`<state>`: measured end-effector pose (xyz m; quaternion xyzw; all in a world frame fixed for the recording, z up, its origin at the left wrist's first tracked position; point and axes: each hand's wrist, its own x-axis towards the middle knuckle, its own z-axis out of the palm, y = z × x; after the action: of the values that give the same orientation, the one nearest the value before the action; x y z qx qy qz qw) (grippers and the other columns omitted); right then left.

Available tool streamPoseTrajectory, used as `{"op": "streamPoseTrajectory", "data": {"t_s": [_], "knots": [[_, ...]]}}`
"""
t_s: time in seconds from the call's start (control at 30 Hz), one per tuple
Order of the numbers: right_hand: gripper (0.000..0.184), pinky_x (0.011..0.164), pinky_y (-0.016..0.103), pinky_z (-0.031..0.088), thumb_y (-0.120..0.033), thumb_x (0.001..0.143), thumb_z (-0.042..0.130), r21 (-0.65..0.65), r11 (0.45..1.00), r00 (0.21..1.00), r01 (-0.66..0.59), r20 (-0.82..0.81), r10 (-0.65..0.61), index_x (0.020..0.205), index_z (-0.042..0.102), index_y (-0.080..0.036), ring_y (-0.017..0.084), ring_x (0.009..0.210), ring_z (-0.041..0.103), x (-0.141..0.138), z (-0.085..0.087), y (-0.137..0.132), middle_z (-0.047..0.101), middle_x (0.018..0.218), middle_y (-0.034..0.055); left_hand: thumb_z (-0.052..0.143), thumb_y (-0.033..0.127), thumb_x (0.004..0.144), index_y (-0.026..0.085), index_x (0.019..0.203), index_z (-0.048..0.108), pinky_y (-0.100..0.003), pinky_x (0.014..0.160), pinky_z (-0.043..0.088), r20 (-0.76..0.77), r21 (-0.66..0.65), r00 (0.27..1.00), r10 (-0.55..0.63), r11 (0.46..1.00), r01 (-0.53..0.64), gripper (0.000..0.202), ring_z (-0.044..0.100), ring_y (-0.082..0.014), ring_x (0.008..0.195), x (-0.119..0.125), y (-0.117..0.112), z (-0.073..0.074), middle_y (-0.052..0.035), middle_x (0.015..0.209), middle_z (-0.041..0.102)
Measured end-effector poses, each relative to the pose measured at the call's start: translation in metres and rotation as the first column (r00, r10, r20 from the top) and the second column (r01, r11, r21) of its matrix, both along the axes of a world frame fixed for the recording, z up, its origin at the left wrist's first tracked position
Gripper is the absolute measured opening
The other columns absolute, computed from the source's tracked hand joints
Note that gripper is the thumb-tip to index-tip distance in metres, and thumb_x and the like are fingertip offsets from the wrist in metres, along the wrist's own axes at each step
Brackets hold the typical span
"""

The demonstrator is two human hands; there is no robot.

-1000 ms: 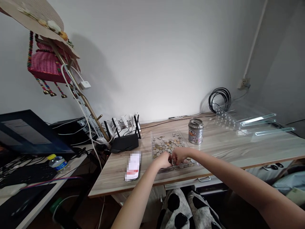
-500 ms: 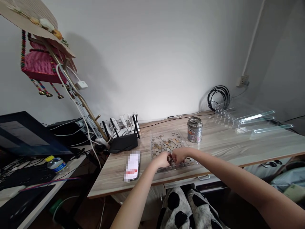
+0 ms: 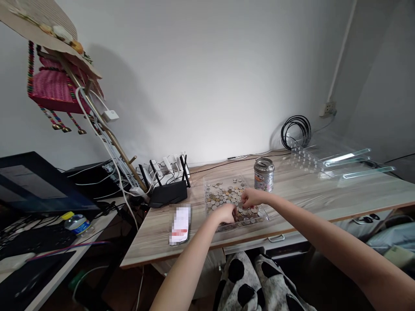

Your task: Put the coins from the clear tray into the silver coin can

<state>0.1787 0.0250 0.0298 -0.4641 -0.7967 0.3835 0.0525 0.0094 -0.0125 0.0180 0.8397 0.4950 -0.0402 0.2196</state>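
Note:
Many loose coins (image 3: 225, 196) lie spread in a shallow clear plastic tray (image 3: 205, 183) on the wood-grain desk. My left hand (image 3: 227, 213) is at the tray's near side, fingers curled down among the coins; what it pinches, if anything, is hidden. My right hand (image 3: 253, 198) is over the tray's right part, thumb and fingers pinched together on what looks like a coin (image 3: 240, 205). Behind the right hand stands a round metal tin (image 3: 263, 176) with a printed label and a slot in its lid, upright and apart from the hand.
Left of the tray lie a phone with a partly blurred screen (image 3: 180, 225) and a black router (image 3: 168, 194). Clear acrylic pieces (image 3: 346, 162) and a coiled black cable (image 3: 295, 131) are at the back right. A bottle (image 3: 77, 223) lies on the left desk.
My right hand has moved up and to the right, away from my left hand, uncovering coins near the tray's front. My left hand has stayed near the same spot.

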Motion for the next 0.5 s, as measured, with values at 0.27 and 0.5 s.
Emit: {"op": "streamPoseTrajectory", "data": {"t_s": [0.27, 0.5], "knots": [[0.015, 0.046, 0.020, 0.043, -0.026, 0.053, 0.061, -0.064, 0.991, 0.962, 0.114, -0.244, -0.127, 0.056, 0.054, -0.013, 0.010, 0.047, 0.052, 0.014, -0.011, 0.008, 0.051, 0.045, -0.0025, 0.057, 0.001, 0.053, 0.014, 0.066, 0.057, -0.023, 0.053, 0.044, 0.439, -0.371, 0.806, 0.397, 0.897, -0.240, 0.018, 0.054, -0.0115, 0.052, -0.005, 0.000, -0.013, 0.0022, 0.054, 0.055], [0.022, 0.052, 0.019, 0.043, -0.032, 0.056, 0.062, -0.188, 0.979, 0.797, 0.076, -0.578, -0.173, 0.066, 0.057, -0.013, 0.007, 0.052, 0.052, -0.016, 0.020, 0.011, 0.058, 0.059, -0.0008, 0.045, 0.007, 0.073, 0.011, 0.066, 0.051, -0.013, 0.052, 0.046, 0.551, -0.834, -0.204, 0.810, 0.543, -0.095, 0.009, 0.051, -0.0033, 0.047, 0.001, 0.019, -0.004, 0.0002, 0.057, 0.052]]}}
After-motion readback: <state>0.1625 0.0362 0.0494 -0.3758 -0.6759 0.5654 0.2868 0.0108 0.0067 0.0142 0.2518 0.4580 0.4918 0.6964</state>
